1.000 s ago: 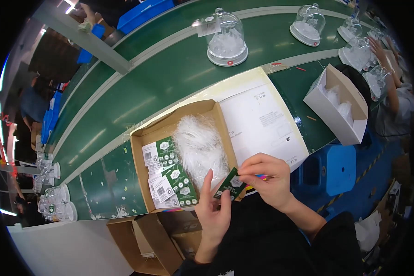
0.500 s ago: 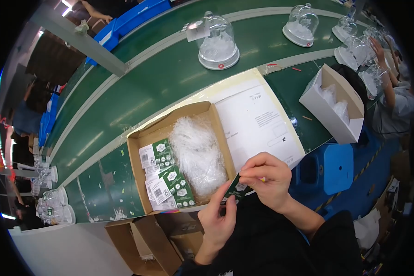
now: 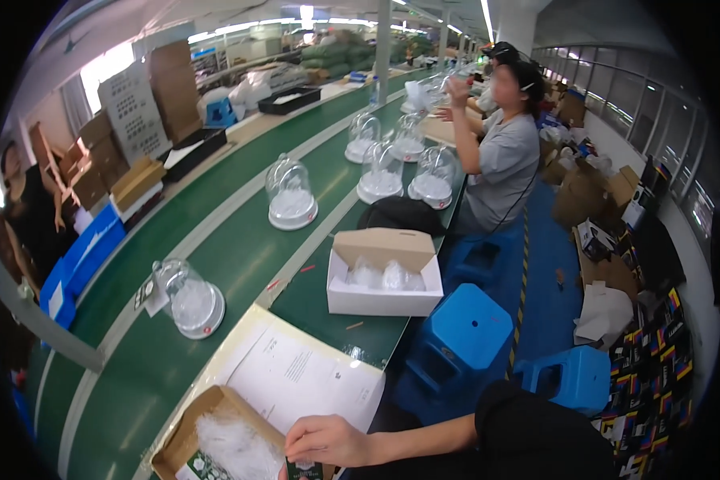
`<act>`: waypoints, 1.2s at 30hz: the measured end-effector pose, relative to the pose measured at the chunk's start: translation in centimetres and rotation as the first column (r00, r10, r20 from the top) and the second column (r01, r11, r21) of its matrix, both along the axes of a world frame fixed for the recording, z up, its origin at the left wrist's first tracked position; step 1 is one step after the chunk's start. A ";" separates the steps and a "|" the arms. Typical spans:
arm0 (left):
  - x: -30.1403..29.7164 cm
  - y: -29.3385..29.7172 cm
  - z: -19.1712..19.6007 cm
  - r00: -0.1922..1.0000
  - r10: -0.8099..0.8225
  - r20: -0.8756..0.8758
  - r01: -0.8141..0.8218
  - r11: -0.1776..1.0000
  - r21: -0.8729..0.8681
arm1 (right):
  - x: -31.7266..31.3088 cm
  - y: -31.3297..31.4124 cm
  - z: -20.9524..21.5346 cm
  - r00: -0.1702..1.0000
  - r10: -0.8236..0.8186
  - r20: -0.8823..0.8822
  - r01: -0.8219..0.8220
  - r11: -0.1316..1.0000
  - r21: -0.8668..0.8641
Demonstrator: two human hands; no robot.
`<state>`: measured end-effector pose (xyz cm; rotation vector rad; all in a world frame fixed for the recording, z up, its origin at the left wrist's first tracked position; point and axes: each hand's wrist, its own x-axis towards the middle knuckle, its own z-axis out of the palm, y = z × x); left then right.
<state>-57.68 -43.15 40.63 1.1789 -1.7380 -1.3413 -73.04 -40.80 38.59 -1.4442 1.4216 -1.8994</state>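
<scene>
My right hand [image 3: 328,440] sits at the bottom edge, fingers curled on a small dark green packet [image 3: 304,470] that is cut off by the frame. It hovers at the near right corner of an open brown cardboard box [image 3: 174,450]. The box holds white fluffy filling [image 3: 234,446] and another green packet [image 3: 205,466]. A white printed sheet [image 3: 296,376] lies just beyond the box. My left hand is out of sight.
Glass domes on white bases [image 3: 189,298] [image 3: 291,194] stand on the green conveyor belt [image 3: 240,256]. An open white box [image 3: 384,280] rests on the bench edge. Blue stools [image 3: 461,336] [image 3: 570,376] stand to the right. A seated person in a grey shirt [image 3: 506,160] works farther down.
The view has swung up from the box to look along the line. My left hand has dropped out of the picture. My right hand still grips the green packet.
</scene>
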 end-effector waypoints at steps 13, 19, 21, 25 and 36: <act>2.1 -1.2 -3.2 0.977 -0.183 0.112 0.170 0.978 0.118 | 0.6 1.1 1.1 0.994 -0.058 0.091 0.054 0.997 0.047; 2.2 1.6 -6.0 0.996 -0.007 -0.088 0.016 0.994 0.108 | 0.8 3.3 1.7 1.000 -0.007 -0.020 0.007 1.000 0.000; 2.1 2.6 -5.2 1.000 -0.019 -0.010 0.020 0.996 0.089 | 0.8 3.9 1.4 1.000 -0.010 -0.021 0.010 1.000 0.011; 1.9 3.3 -4.5 0.995 -0.046 -0.091 0.045 0.999 -0.011 | 1.4 4.0 1.3 0.999 0.029 -0.028 -0.028 0.999 0.014; 2.5 5.8 -3.9 0.877 -0.203 -0.435 0.291 0.945 0.147 | 2.7 8.6 2.7 0.990 -0.050 -0.130 0.050 0.999 -0.003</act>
